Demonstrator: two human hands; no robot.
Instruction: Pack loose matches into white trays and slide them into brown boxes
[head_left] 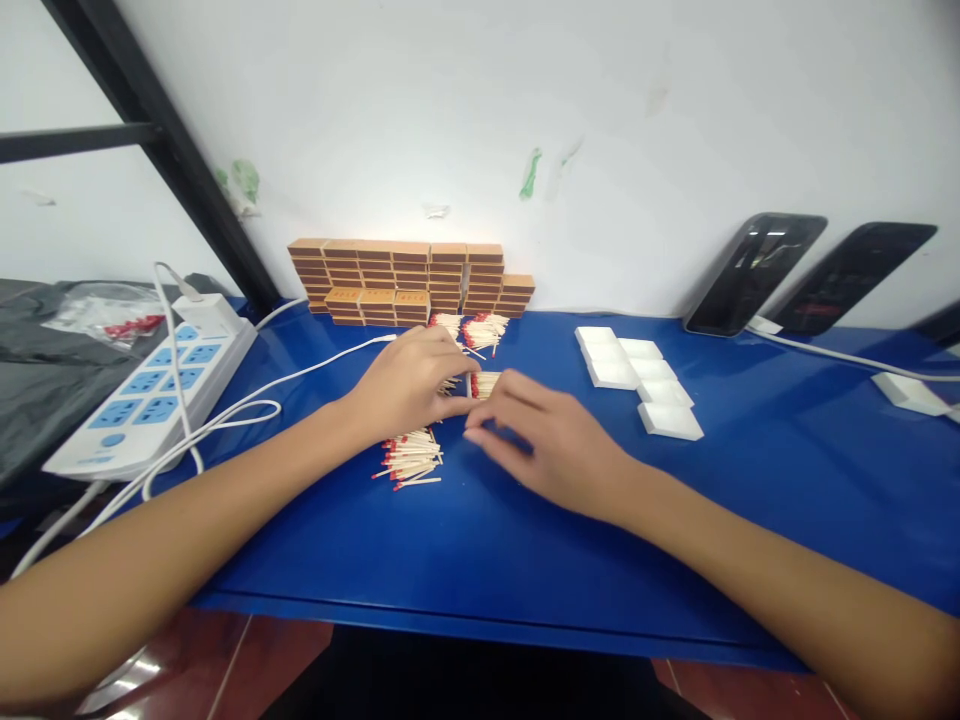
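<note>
A small white matchbox tray (486, 385) filled with red-tipped matches sits between my hands on the blue table. My left hand (411, 380) grips its left end between thumb and fingers. The curled fingers of my right hand (551, 440) close on its near right side and hide part of it. Below my left hand lies a loose pile of matches (411, 458). Another bunch of matches (486, 332) rests just beyond the tray, with more partly covered by my left hand.
Stacked brown matchboxes (394, 275) line the wall. Several white trays (637, 378) lie to the right. Two dark phones (757, 275) lean on the wall farther right. A power strip (161, 385) with white cables (277, 380) occupies the left side.
</note>
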